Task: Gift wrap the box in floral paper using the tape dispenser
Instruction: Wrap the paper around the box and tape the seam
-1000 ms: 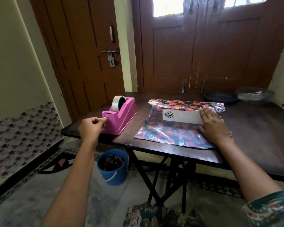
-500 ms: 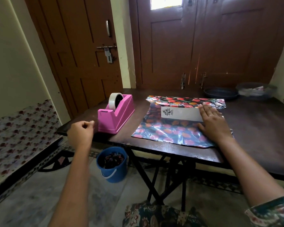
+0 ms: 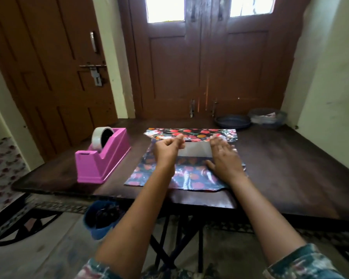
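Left hand [image 3: 167, 152], curled, now over box [image 3: 195, 151] beside flat right hand [image 3: 224, 158]

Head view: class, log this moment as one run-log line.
box: on floral paper, top bare | left hand: fingers curled over box's left end | right hand: flat at box's right end | tape dispenser: untouched

The person's left hand [image 3: 167, 151] is held up with its fingers curled in and thumb and forefinger pinched together. The right hand [image 3: 225, 159] lies flat, palm down, fingers straight and pointing away, thumb spread inward. Both forearms [image 3: 141, 214] stretch forward, bare and nearly parallel.
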Action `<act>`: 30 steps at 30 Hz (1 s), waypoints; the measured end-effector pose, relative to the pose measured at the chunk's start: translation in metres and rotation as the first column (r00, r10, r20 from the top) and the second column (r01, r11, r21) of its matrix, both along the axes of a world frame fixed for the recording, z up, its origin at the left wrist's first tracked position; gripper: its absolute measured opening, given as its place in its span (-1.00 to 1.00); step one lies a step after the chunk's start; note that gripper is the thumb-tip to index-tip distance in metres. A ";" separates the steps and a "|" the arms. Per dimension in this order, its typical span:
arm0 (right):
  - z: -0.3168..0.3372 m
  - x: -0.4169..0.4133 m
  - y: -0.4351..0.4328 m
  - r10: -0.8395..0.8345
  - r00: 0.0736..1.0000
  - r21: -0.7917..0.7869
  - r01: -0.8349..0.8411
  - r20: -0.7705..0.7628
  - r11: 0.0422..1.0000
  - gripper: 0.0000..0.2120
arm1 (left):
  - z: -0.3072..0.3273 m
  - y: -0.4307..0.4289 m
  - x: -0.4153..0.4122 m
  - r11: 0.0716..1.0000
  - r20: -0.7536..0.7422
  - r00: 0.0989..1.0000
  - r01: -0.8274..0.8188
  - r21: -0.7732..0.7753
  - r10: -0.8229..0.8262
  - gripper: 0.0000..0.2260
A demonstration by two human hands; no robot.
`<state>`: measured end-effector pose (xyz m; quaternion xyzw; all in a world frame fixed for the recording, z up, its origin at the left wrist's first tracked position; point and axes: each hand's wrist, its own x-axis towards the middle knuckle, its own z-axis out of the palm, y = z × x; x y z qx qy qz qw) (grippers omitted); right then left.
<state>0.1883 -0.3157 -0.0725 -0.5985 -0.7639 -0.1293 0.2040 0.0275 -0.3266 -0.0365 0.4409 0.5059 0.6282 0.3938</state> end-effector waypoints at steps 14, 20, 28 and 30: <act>-0.004 0.000 0.002 0.037 0.996 0.010 -0.036 -0.082 0.999 -0.36 | -0.023 0.045 0.064 0.982 -0.246 0.968 -0.101 -0.161 0.059 -0.67; -0.005 0.000 0.004 0.053 0.990 0.001 -0.053 -0.128 0.999 -0.40 | -0.023 0.051 0.071 0.977 -0.297 0.953 -0.120 -0.179 0.062 -0.69; -0.006 -0.001 0.004 0.052 0.985 0.027 -0.048 -0.167 0.998 -0.45 | -0.028 0.050 0.067 0.970 -0.499 0.863 -0.181 -0.160 0.079 -0.59; -0.005 -0.001 0.003 0.052 0.985 0.025 -0.048 -0.163 0.999 -0.42 | -0.031 0.050 0.060 0.973 -0.591 0.804 -0.184 -0.141 0.066 -0.52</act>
